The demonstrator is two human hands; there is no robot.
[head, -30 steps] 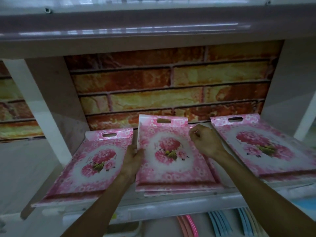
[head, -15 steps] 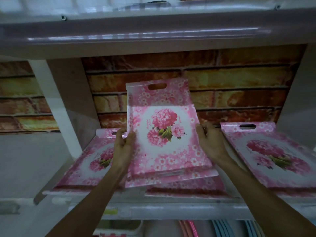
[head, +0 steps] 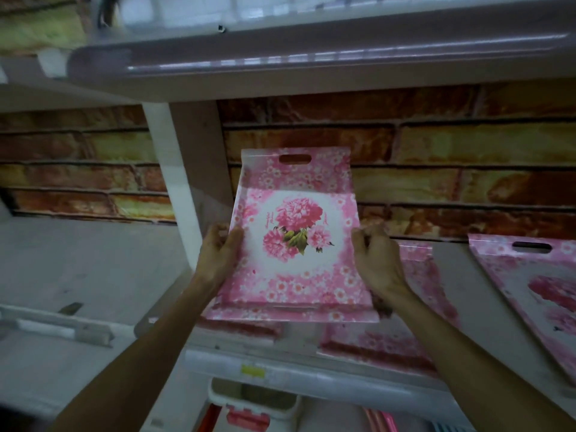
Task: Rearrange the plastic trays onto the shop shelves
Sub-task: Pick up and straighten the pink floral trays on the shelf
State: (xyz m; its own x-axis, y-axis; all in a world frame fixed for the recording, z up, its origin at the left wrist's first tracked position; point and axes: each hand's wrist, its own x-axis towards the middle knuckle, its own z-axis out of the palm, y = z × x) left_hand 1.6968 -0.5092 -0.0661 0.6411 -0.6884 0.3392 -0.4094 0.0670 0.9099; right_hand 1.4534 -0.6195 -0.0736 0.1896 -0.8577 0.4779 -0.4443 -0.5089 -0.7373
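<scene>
1. We see one brick-pattern back wall [head: 436,157] behind the unit.
2. We count two shelves: an upper shelf [head: 311,57] overhead and a lower shelf [head: 452,275] carrying the stock, with one white upright post [head: 184,188] at its left end.
3. We count three pink floral trays. The held tray [head: 296,238] is up off the lower shelf, tilted near upright, handle slot on top, in front of the wall.
4. The second tray [head: 414,307] lies flat on the lower shelf, just behind and right of the held one and partly hidden by it. The third tray [head: 536,285] lies at far right, cut off by the frame edge.
5. Two hands: the left hand [head: 218,257] grips the held tray's left edge, and the right hand [head: 377,263] grips its right edge, fingers curled round the rim.
6. One yellow label [head: 253,371] sits on the lower shelf's front lip.
</scene>
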